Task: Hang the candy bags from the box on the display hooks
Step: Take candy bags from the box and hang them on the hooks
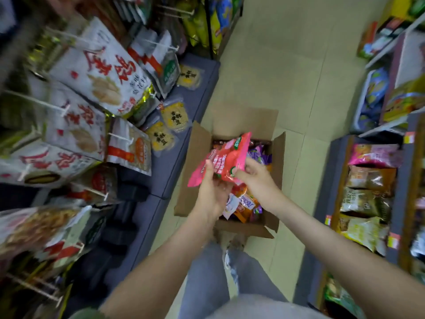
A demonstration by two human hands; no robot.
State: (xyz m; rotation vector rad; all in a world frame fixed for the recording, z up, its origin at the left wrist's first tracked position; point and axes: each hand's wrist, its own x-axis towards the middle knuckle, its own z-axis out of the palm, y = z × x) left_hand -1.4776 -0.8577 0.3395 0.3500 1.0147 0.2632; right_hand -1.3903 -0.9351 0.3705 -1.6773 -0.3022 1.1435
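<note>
A pink-and-red candy bag (226, 157) is held above an open cardboard box (195, 157) that stands on the floor. My left hand (212, 194) grips the bag's lower left side, thumb on its front. My right hand (255, 176) pinches its lower right corner. Inside the box lie several more candy bags (246, 206) in orange, purple and white. White display hooks (122, 137) stick out of the rack on the left, most of them carrying snack bags.
The left rack holds large white-and-red snack bags (99, 72), and yellow packets (174, 116) lie on its grey base ledge. Shelves with snack packs (368, 196) line the right side. Tiled floor (287, 65) runs ahead between them. My legs are right behind the box.
</note>
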